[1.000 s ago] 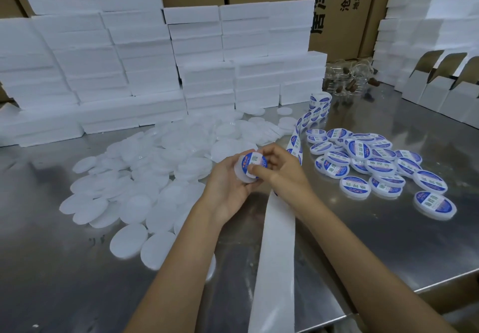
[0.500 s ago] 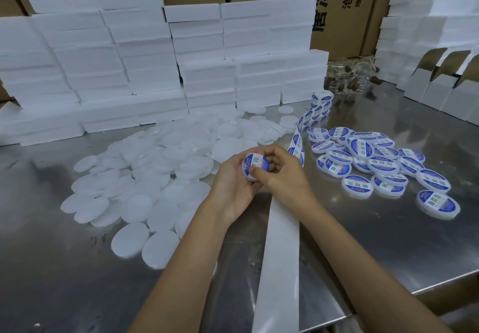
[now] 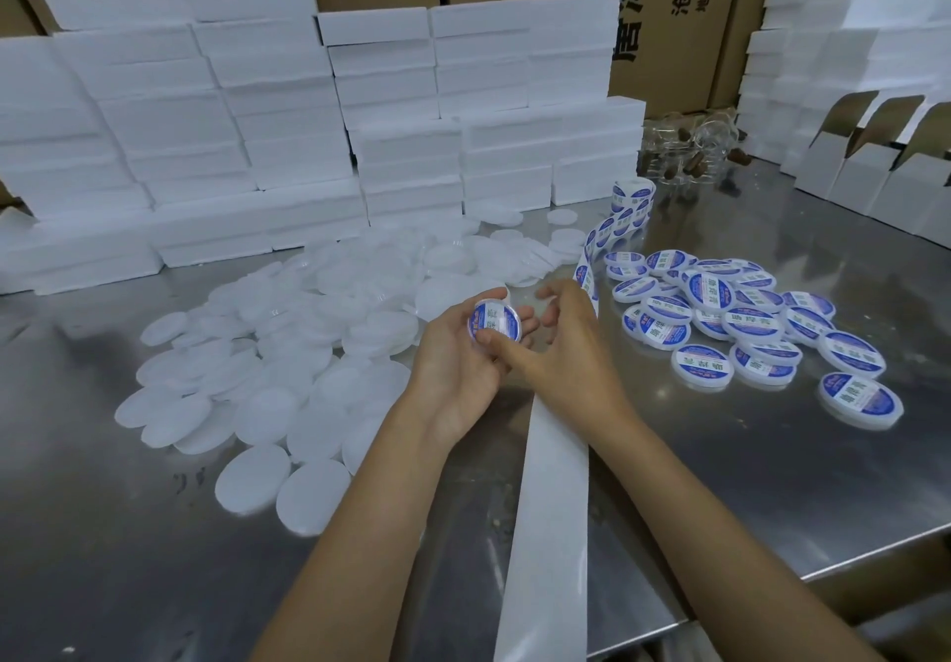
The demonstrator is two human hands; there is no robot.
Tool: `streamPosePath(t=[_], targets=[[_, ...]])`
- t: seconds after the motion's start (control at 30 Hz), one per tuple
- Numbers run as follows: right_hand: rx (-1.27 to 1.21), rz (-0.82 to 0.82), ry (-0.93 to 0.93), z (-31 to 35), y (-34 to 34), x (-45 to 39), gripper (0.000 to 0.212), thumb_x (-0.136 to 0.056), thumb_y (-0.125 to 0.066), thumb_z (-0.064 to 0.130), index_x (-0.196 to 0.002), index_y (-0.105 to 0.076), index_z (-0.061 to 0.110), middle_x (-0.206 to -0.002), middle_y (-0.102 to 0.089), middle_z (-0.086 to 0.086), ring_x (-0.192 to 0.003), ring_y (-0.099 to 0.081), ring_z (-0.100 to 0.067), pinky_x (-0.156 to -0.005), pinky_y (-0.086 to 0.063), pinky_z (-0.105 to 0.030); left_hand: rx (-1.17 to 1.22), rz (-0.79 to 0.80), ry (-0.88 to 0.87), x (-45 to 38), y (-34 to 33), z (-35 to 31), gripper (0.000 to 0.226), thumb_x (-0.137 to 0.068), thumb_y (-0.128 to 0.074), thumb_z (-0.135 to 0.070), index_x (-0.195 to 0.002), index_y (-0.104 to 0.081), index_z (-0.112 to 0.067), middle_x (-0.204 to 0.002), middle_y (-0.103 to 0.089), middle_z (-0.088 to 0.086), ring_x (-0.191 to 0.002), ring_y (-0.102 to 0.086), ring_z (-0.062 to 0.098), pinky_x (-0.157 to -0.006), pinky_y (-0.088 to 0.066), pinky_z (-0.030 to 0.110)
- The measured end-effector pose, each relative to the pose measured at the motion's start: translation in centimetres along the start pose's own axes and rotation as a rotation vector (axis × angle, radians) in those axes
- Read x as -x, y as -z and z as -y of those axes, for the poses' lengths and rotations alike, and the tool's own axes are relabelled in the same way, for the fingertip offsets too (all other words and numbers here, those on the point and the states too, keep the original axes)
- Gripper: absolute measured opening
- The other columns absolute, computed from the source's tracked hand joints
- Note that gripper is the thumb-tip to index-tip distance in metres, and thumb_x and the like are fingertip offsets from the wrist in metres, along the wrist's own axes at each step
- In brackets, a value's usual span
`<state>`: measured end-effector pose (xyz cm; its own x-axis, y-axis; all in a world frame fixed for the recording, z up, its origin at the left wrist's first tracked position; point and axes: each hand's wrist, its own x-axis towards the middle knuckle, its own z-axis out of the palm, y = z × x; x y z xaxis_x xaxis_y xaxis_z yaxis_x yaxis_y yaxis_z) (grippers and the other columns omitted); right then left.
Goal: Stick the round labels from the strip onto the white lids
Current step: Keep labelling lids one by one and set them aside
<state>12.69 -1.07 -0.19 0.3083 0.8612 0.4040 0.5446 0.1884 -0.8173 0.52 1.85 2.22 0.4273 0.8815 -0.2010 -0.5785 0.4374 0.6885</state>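
The left hand cups a labelled lid, fingers curled round its rim, above the tabletop near centre. The right hand presses its thumb on the lid's near edge, other fingers spread loose. Half a second ago those fingers closed over the lid. Bare white lids lie left, labelled lids right, the strip between; foam blocks stand far.

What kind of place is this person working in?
Probably a small packing workshop or warehouse: stacked white foam boxes and printed cardboard cartons behind a steel table, with a pile of labelled lids.
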Motion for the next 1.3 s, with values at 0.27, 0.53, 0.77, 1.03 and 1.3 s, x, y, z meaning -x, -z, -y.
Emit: streamPosePath(t=[0.27, 0.53, 0.77, 1.03, 1.3], targets=[[0.294, -0.163, 0.030, 0.1, 0.3, 0.3, 0.070, -0.065, -0.061, 0.085, -0.087, -0.038, 0.022, -0.072, -0.045, 0.012, -0.069, -0.050, -0.011, -0.051, -0.032, -0.025, 0.019, 0.023, -0.003, 0.3, -0.9, 0.7, 0.031, -0.105, -0.040, -0.018, -0.117, -0.061, 0.001, -0.122, -0.067, 0.030, -0.126, -0.060, 0.040, -0.111, -0.046, 0.044], [0.377, -0.082, 0.096, -0.3, 0.0, 0.4, 0.043, -0.099, -0.041, 0.060, -0.072, -0.048, 0.027, -0.056, -0.049, 0.007, -0.055, -0.048, -0.011, -0.054, -0.035, -0.030, -0.024, 0.058, -0.003, 0.3, -0.7, 0.6, 0.042, -0.109, -0.034, -0.026, -0.108, -0.066, 0.000, -0.118, -0.072, 0.020, -0.094, -0.075, 0.025, -0.084, -0.056, 0.034], [0.365, -0.059, 0.061, -0.9, 0.3, 0.0, 0.046, -0.104, -0.034, 0.051, -0.076, -0.049, 0.018, -0.066, -0.059, 0.000, -0.066, -0.059, -0.024, -0.059, -0.041, -0.035, -0.085, 0.062, -0.043, 0.4, -1.2, 1.3, 0.044, -0.110, -0.031, -0.029, -0.107, -0.066, -0.003, -0.115, -0.072, 0.014, -0.100, -0.072, 0.021, -0.092, -0.054, 0.032], [0.424, -0.121, 0.033, -0.5, 0.2, 0.4, 0.056, -0.095, -0.034, 0.070, -0.060, -0.037, 0.027, -0.054, -0.048, 0.008, -0.053, -0.047, -0.009, -0.049, -0.025, -0.024, -0.168, 0.109, -0.036, 0.6, -1.6, 1.2, 0.065, -0.108, -0.022, -0.052, -0.132, -0.058, -0.004, -0.132, -0.068, 0.011, -0.119, -0.066, 0.024, -0.105, -0.049, 0.039], [0.342, -0.045, 0.054, -0.9, 0.4, 0.2, 0.047, -0.102, -0.029, 0.057, -0.067, -0.039, 0.028, -0.060, -0.051, 0.007, -0.064, -0.054, -0.018, -0.059, -0.034, -0.033, -0.210, 0.103, -0.076, 0.4, -1.3, 1.5, 0.058, -0.110, -0.023, -0.043, -0.130, -0.059, -0.003, -0.125, -0.071, 0.009, -0.118, -0.065, 0.024, -0.106, -0.048, 0.038]])
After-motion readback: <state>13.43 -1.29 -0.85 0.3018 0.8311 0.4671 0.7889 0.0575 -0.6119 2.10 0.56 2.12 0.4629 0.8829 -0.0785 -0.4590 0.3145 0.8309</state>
